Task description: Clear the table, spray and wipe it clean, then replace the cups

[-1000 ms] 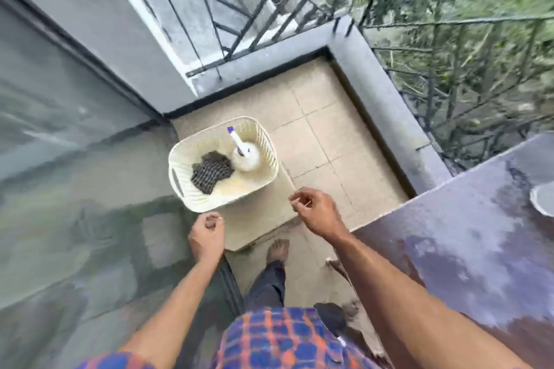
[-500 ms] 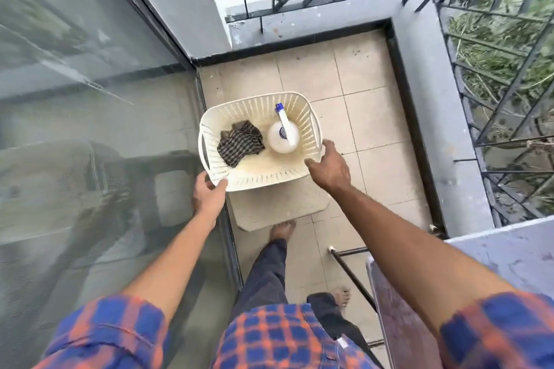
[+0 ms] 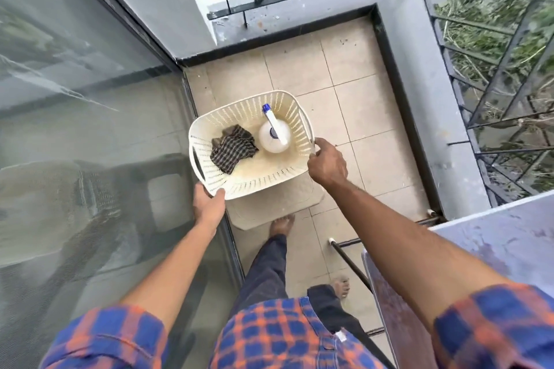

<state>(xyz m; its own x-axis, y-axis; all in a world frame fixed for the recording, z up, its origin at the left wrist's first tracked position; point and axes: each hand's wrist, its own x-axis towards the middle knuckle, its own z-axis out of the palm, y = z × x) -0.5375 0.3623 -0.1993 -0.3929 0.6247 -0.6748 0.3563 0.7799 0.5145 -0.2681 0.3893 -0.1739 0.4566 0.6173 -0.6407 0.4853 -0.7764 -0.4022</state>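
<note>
A cream perforated basket sits on a pale stool on the balcony floor. Inside it lie a dark checked cloth on the left and a white spray bottle with a blue nozzle on the right. My left hand grips the basket's near left corner. My right hand holds its right rim by the handle. The table, with a mottled purple-grey top, shows only at the right edge. No cups are in view.
A glass sliding door runs along the left. A grey parapet with black metal railing closes the far and right sides. My bare feet stand on beige tiles just below the stool. The table's black leg is near my right foot.
My view turned left, off the table and onto the basket. Both hands reached forward from in front of me and closed on the basket's rim, left corner and right side.
</note>
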